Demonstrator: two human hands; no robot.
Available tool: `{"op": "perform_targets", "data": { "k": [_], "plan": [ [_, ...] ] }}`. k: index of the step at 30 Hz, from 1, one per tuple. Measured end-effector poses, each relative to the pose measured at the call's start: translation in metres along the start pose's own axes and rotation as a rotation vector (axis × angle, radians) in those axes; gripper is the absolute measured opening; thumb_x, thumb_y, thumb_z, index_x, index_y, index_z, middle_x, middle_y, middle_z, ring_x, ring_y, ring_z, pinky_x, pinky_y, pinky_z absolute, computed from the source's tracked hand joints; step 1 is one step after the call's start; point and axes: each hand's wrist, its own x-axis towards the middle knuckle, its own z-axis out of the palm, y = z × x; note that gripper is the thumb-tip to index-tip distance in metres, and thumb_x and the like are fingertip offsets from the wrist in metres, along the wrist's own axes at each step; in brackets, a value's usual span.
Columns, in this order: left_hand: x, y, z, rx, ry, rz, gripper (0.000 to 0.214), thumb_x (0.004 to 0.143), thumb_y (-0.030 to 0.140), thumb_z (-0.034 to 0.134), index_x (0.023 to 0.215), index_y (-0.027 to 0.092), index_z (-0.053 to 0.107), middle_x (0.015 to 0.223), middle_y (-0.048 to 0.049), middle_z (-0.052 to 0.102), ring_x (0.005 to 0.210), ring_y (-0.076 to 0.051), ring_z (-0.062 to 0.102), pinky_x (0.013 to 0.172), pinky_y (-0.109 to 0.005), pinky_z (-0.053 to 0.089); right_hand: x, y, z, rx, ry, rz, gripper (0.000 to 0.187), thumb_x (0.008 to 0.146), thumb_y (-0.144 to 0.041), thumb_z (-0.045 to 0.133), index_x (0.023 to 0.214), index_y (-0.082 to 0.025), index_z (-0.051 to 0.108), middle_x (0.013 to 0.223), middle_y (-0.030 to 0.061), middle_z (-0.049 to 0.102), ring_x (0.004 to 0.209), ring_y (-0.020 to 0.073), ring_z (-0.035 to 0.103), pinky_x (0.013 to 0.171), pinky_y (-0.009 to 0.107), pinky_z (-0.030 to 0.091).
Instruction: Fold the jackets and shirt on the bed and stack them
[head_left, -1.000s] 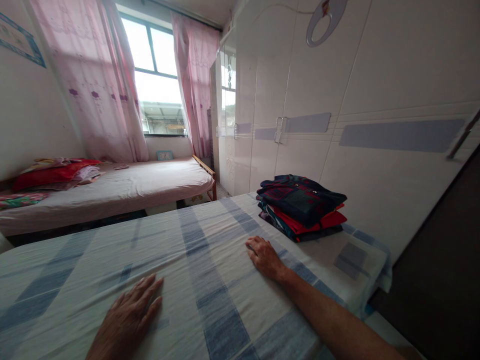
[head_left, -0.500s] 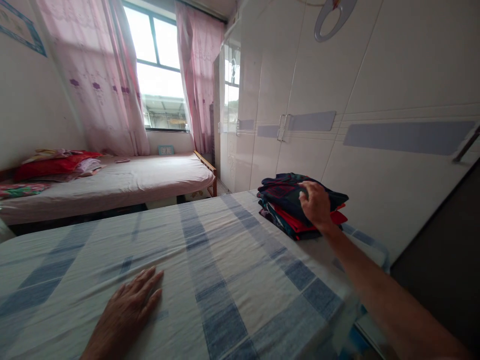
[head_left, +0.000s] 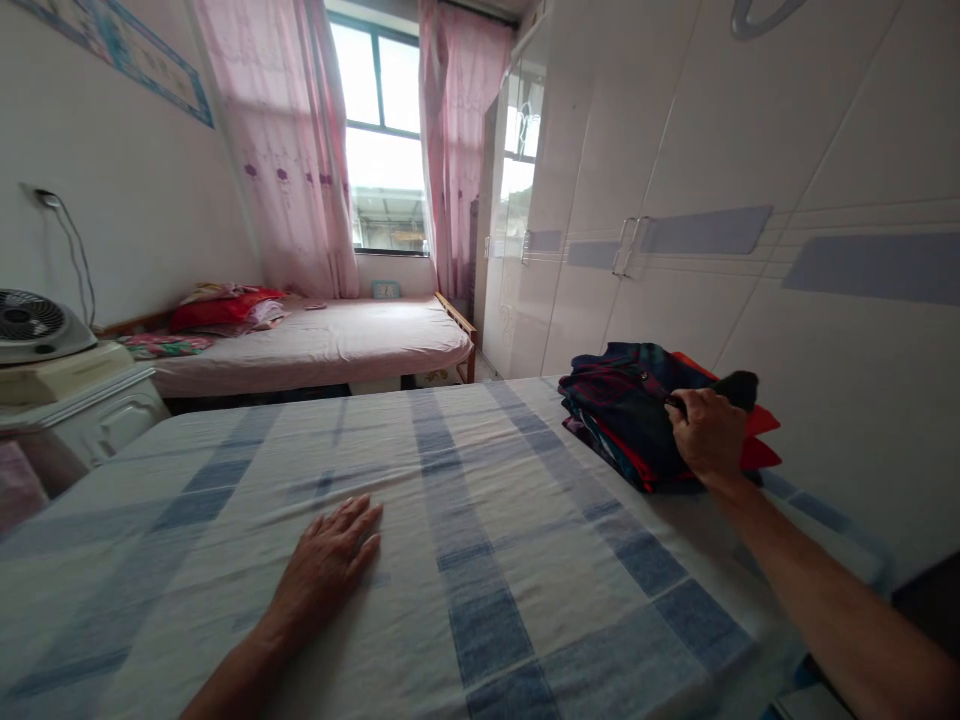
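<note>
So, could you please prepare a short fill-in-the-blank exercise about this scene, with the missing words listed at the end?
1. The right hand grips the stack of clothes at its ____ layer.
2. The left hand lies with its palm facing ____ on the blue-and-white sheet.
3. The curtains beside the window are coloured ____.
4. The fan appears at the ____ edge of the picture.

Missing words: top; down; pink; left.

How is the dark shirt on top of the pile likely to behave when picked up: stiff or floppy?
The dark shirt is probably floppy: its cloth bunches up beside the right hand. It may unfold if lifted by one edge, since it appears simply folded. Rolling seems unlikely, as it lies broad and low.
</note>
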Motion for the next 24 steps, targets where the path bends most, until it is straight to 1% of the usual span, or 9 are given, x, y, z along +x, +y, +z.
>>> {"op": "perform_targets", "data": {
  "k": [3,6,10,12,14,16,17,21,24],
  "plan": [
    [0.0,0.002,-0.001,-0.022,0.003,-0.006,0.05,0.09,0.039,0.032,0.134,0.022,0.049,0.145,-0.0064,0.042,0.135,-0.024,0.035,0.11,-0.047,0.026,0.003,-0.044,-0.015,0.322,-0.011,-0.053,0.023,0.085,-0.035,0.051,0.099,-0.019,0.06,0.095,0.0091,0.062,0.089,0.0239,0.056,0.077,0.035,0.039],
    [0.0,0.002,-0.002,-0.033,0.014,-0.005,0.049,0.09,0.039,0.033,0.134,0.022,0.049,0.145,-0.0068,0.042,0.135,-0.024,0.035,0.11,-0.047,0.026,-0.001,-0.111,-0.043,0.74,-0.071,-0.058,0.019,0.083,-0.033,0.054,0.097,-0.021,0.058,0.095,0.0045,0.062,0.086,0.0197,0.058,0.079,0.031,0.042],
    [0.0,0.001,0.001,-0.053,0.039,0.003,0.048,0.09,0.038,0.036,0.132,0.022,0.051,0.143,-0.0075,0.044,0.134,-0.025,0.037,0.109,-0.049,0.028,-0.027,-0.203,-0.08,1.101,-0.364,-0.15,0.009,0.081,-0.025,0.056,0.09,-0.021,0.055,0.085,-0.0007,0.061,0.077,0.0142,0.056,0.073,0.026,0.043],
    [0.0,0.0,0.002,-0.077,0.055,0.008,0.047,0.089,0.037,0.037,0.131,0.022,0.052,0.142,-0.0081,0.046,0.133,-0.025,0.039,0.109,-0.05,0.028,-0.045,-0.235,-0.09,1.218,-0.525,-0.262,0.008,0.08,-0.022,0.057,0.088,-0.021,0.055,0.081,-0.0024,0.059,0.075,0.0122,0.055,0.07,0.023,0.043],
    [-0.001,0.0,0.001,-0.127,0.091,-0.001,0.048,0.09,0.038,0.036,0.132,0.021,0.051,0.14,-0.0092,0.048,0.131,-0.026,0.041,0.108,-0.051,0.029,-0.061,-0.252,-0.095,1.282,-0.689,-0.425,0.01,0.079,-0.019,0.059,0.089,-0.02,0.057,0.08,-0.0028,0.06,0.072,0.0109,0.055,0.068,0.022,0.043],
    [-0.003,0.001,-0.003,-0.221,0.158,-0.019,0.049,0.092,0.038,0.033,0.135,0.019,0.046,0.138,-0.01,0.051,0.129,-0.024,0.044,0.107,-0.048,0.033,-0.069,-0.254,-0.094,1.3,-0.768,-0.516,0.013,0.08,-0.018,0.058,0.093,-0.021,0.059,0.082,-0.0021,0.061,0.071,0.0107,0.056,0.068,0.022,0.044],
    [-0.005,0.002,-0.006,-0.275,0.202,-0.033,0.049,0.093,0.039,0.031,0.136,0.019,0.045,0.137,-0.0102,0.052,0.127,-0.023,0.046,0.106,-0.045,0.036,-0.069,-0.25,-0.091,1.296,-0.754,-0.495,0.013,0.082,-0.019,0.057,0.094,-0.021,0.06,0.084,-0.0013,0.063,0.072,0.0111,0.058,0.07,0.023,0.045],
    [-0.018,0.019,-0.021,-0.439,0.373,0.019,0.045,0.093,0.04,0.034,0.132,0.021,0.046,0.135,-0.0094,0.051,0.125,-0.02,0.048,0.103,-0.037,0.04,-0.052,-0.203,-0.058,1.151,-0.482,-0.089,0.017,0.088,-0.029,0.048,0.096,-0.021,0.06,0.09,0.0025,0.067,0.077,0.0141,0.063,0.075,0.027,0.047],
    [-0.029,0.043,-0.025,-0.472,0.334,0.121,0.044,0.087,0.04,0.048,0.128,0.024,0.048,0.132,-0.0083,0.052,0.122,-0.022,0.05,0.101,-0.037,0.041,-0.046,-0.152,-0.01,0.947,-0.35,0.206,0.021,0.085,-0.031,0.048,0.096,-0.019,0.061,0.088,0.0051,0.069,0.073,0.0171,0.065,0.071,0.031,0.049]
  ]
}}
